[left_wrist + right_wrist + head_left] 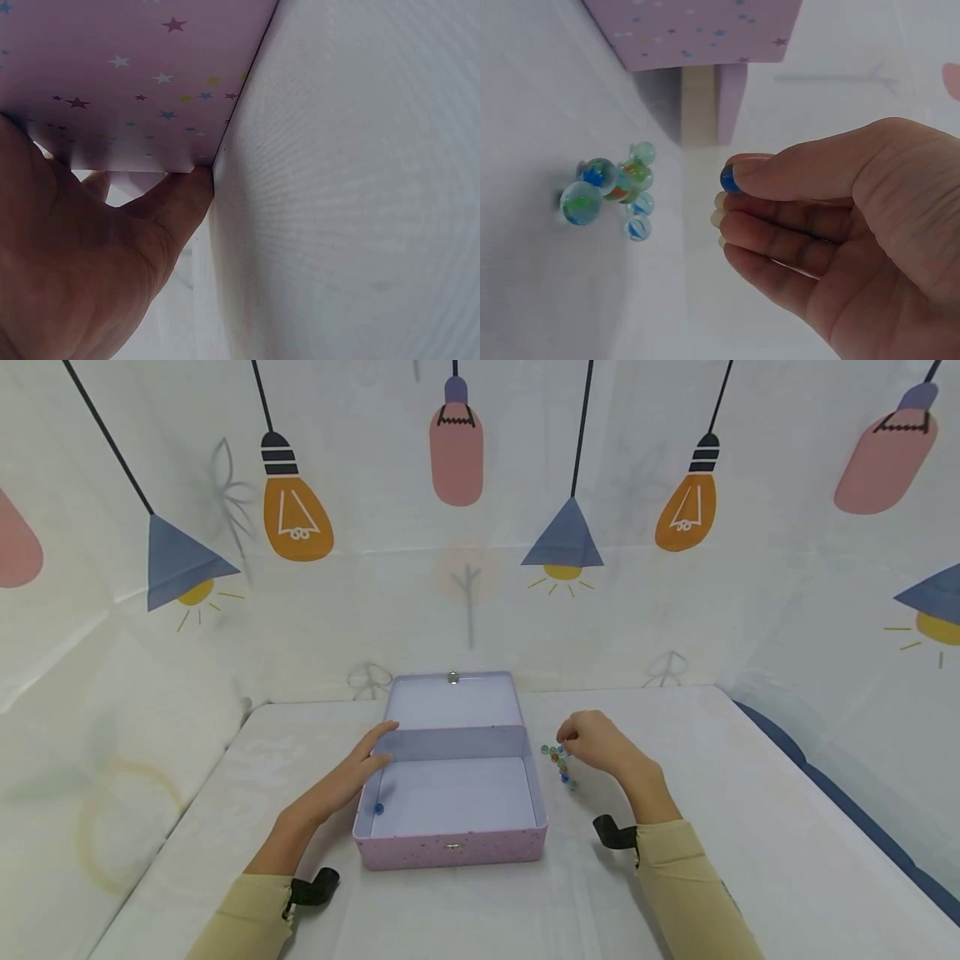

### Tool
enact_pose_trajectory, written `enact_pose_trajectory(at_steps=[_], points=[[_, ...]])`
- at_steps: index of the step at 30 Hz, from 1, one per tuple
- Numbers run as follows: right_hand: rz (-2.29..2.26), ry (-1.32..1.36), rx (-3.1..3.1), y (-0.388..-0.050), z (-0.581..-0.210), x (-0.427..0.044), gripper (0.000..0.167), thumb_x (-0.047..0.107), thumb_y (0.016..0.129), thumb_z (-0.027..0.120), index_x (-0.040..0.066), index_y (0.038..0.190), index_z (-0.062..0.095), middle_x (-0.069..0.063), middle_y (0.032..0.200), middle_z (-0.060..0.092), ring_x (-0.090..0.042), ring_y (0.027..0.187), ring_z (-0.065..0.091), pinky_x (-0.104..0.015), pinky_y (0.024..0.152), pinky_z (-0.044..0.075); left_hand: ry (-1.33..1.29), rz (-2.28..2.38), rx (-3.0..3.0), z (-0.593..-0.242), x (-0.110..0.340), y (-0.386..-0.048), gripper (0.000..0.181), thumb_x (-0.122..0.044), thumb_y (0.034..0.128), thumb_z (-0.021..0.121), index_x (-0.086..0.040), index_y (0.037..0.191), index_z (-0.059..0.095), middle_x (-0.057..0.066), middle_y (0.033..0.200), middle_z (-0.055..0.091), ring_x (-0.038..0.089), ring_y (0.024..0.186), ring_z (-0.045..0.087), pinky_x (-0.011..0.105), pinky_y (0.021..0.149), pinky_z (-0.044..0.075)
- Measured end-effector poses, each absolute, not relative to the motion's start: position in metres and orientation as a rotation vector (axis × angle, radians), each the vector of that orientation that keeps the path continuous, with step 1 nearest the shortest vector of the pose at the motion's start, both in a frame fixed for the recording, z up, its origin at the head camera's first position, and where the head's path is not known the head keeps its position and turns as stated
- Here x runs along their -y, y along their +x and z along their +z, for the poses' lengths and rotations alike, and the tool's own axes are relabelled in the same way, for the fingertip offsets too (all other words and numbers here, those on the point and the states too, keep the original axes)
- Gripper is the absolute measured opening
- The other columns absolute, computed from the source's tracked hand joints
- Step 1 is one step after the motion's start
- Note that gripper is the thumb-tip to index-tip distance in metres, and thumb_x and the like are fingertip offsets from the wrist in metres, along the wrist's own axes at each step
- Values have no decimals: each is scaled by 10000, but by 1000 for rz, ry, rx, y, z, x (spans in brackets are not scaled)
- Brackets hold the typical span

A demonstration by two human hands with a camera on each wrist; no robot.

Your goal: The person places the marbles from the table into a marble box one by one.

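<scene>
A blue marble [727, 178] is sitting between the thumb and forefinger of the right hand [600, 743], which is pinching it near a cluster of loose marbles [580, 203]. Those clear, colour-swirled marbles are lying close together on the table [750, 793], just right of the box [450, 850]. Inside the box, near its left wall, another blue marble [378, 808] is resting. The left hand [341, 782] is touching the box's far left corner, its thumb and fingers spreading wide. The box is standing with its lid [453, 706] lying open on the far side, and its pink outer walls are showing small stars. Beyond, a pale backdrop [375, 618] is displaying printed lamps and bulbs. Beige sleeves [693, 893] are covering both forearms.
</scene>
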State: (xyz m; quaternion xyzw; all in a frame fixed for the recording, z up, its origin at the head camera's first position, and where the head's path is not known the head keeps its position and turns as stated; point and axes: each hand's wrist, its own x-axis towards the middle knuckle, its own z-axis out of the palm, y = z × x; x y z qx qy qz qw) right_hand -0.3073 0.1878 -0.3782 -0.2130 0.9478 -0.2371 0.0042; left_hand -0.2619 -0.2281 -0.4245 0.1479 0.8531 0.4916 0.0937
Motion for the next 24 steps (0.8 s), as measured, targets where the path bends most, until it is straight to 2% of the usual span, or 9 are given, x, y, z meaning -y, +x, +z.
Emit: enact_pose_trajectory(at_steps=[6, 13, 24], points=[[-765, -723, -2987, -303, -371, -184, 215, 3, 892, 597, -50, 1048, 734, -161, 1022, 737, -268, 940, 695, -410, 813, 579, 439, 1462, -2534, -425, 227, -261, 581, -343, 1064, 390, -327, 1585, 135, 36, 1689, -5, 334, 1560, -62, 713, 1176, 46], [-756, -812, -3040, -297, -364, -176, 184, 24, 898, 625, -5, 1024, 757, -91, 956, 715, -210, 890, 669, -377, 803, 570, 438, 1461, -2536, -425, 227, -261, 588, -351, 1062, 389, -312, 1589, 130, 43, 1690, -8, 339, 1559, -60, 714, 1176, 50], [-843, -984, -3071, -293, -364, -155, 168, -11, 892, 641, 11, 1012, 756, -41, 918, 693, -149, 837, 620, -303, 747, 546, 465, 1472, -2539, -426, 227, -263, 583, -342, 1065, 390, -303, 1589, 138, 44, 1689, 1, 333, 1560, -61, 705, 1180, 43]])
